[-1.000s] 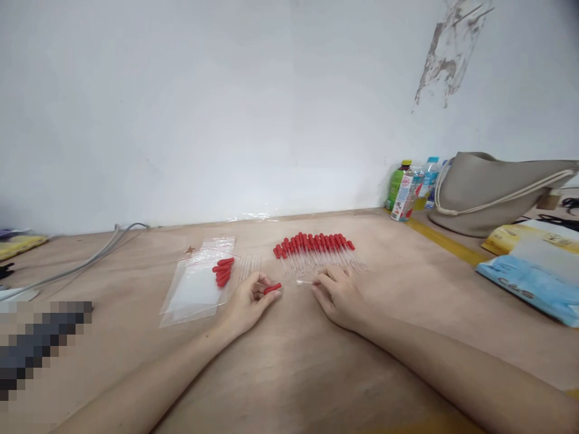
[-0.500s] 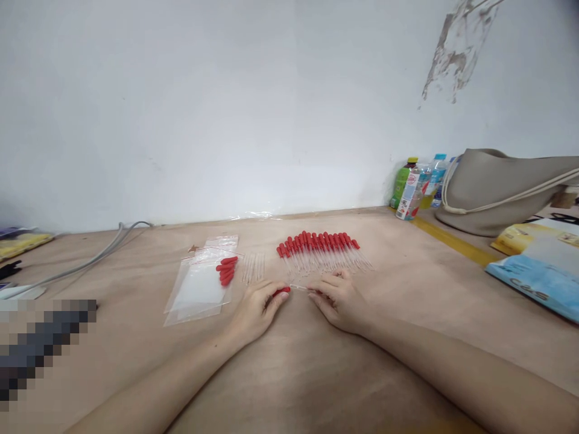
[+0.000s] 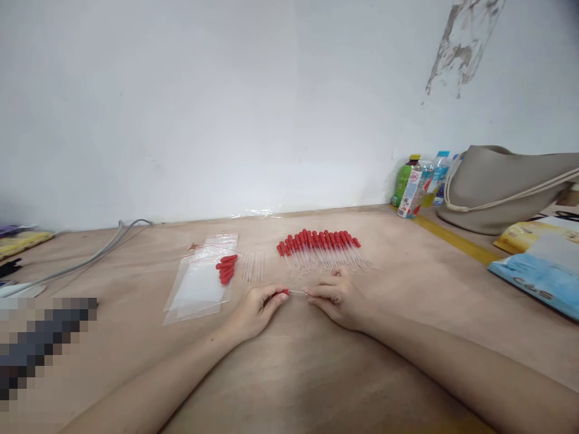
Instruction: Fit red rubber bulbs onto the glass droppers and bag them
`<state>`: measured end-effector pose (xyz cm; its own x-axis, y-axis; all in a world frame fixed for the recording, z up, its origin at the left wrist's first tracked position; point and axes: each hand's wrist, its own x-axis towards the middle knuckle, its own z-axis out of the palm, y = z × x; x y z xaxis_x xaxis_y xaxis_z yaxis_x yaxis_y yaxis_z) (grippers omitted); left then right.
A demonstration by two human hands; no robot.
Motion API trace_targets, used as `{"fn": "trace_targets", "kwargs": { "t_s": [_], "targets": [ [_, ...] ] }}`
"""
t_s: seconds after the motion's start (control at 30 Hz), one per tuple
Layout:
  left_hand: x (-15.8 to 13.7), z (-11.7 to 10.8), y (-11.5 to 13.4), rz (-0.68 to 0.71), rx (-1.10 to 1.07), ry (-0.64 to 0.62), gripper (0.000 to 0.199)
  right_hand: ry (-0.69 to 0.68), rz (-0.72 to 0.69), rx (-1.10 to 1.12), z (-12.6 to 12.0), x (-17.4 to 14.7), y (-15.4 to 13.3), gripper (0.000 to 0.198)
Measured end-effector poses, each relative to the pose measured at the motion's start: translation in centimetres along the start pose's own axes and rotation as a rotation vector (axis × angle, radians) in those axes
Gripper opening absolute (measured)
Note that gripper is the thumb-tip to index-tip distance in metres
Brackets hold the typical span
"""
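My left hand (image 3: 261,308) pinches a red rubber bulb (image 3: 285,292), its open end facing right. Fingers of my right hand (image 3: 335,299) are closed on a thin clear dropper tube (image 3: 297,293), which lies level between the hands and meets the bulb. How deep the tube sits in the bulb cannot be made out. Beyond my right hand lies a row of many droppers with red bulbs (image 3: 319,240), tips toward me. Several loose clear tubes (image 3: 254,267) lie beyond my left hand, and several loose red bulbs (image 3: 227,269) rest left of them on plastic bags.
Clear zip bags (image 3: 194,295) lie flat at the left. A grey cable (image 3: 102,254) and a pixelated dark object (image 3: 45,343) are farther left. Bottles (image 3: 411,190), a grey bag (image 3: 502,193) and a blue packet (image 3: 527,283) stand or lie at the right. A wall rises behind.
The tube's end and the red bulb, apart by a small gap or barely touching before, are now in line and joined. My hands have shifted only slightly.
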<state>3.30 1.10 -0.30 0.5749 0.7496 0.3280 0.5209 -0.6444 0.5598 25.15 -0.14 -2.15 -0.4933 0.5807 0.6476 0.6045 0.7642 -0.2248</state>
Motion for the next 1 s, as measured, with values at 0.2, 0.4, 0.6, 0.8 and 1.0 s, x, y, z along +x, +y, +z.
{"fn": "trace_targets", "kwargs": {
  "t_s": [0.2,0.4,0.6,0.8,1.0],
  "targets": [
    [-0.3,-0.2,0.3,0.101,0.049,-0.09,0.023,-0.03,-0.049,-0.024,-0.3,0.0,0.7,0.015],
    [-0.5,0.2,0.1,0.188,0.216,-0.043,0.025,-0.011,-0.061,-0.096,-0.3,0.0,0.3,0.018],
    [-0.2,0.4,-0.3,0.241,0.267,-0.026,0.023,-0.043,-0.03,-0.128,-0.4,0.5,-0.6,0.02],
    [-0.1,0.3,-0.6,0.251,0.254,-0.035,0.022,-0.163,0.079,-0.106,-0.4,1.0,-1.2,0.027],
    [-0.2,0.6,-0.8,0.267,0.209,-0.038,0.021,-0.271,0.16,-0.007,-0.1,1.3,-1.6,0.032]
  ]
}}
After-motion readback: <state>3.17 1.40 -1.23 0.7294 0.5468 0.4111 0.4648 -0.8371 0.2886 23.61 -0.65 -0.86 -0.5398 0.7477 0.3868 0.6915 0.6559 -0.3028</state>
